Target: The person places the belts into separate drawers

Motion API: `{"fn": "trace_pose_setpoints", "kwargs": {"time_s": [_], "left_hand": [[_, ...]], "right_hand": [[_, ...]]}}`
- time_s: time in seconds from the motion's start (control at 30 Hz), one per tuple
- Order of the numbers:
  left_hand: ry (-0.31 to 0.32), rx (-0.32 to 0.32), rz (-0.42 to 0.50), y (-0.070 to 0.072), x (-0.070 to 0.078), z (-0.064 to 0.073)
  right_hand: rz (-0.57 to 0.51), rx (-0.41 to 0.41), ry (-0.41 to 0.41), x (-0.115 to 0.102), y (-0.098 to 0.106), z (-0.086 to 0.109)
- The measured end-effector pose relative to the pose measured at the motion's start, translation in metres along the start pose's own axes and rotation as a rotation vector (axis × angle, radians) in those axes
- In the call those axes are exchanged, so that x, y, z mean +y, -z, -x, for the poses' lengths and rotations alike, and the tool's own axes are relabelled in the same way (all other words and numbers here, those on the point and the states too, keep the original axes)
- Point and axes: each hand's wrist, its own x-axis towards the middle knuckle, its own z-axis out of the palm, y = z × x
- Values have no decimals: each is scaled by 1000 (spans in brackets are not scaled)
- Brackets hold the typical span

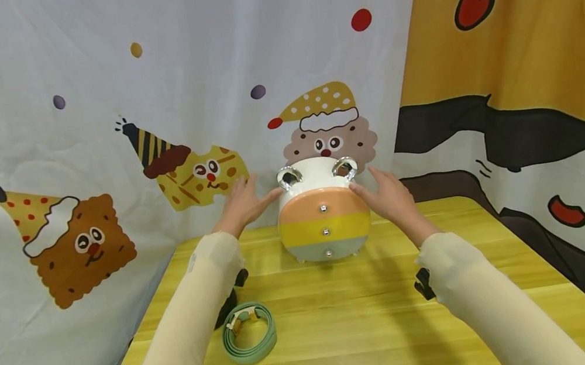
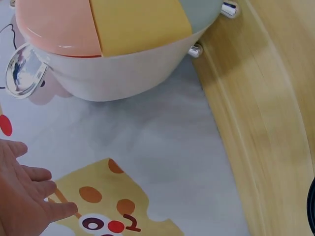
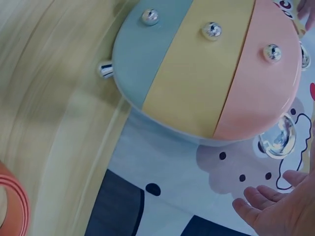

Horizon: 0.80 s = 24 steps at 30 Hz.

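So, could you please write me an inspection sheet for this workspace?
Surface: wood-grain table, carrying the things listed below.
Job's things: box with a peach, yellow and grey-green front and three silver knobs, standing upright near the backdrop.
Clutter: green coiled strap on the table; dark item partly hidden by the left sleeve, unidentified; red coil cut off by the right wrist view's edge.
Grippers: left hand and right hand on either side of the box, fingers extended, neither gripping it.
Cables: nothing seen.
Surroundings: the backdrop is cloth, printed with cartoon faces and dots.
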Motion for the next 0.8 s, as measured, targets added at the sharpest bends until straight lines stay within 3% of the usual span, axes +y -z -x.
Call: {"fn": "trace_pose_setpoints", "kwargs": {"time_s": [0.53,0.8], "left_hand": [[52,-22,206,-11,17,-13],[55,-15,269,-14,25,-18]], "right_hand": [[-252,101,-48,-23,-7,1],[-294,108,-40,-33,-19,5]]}}
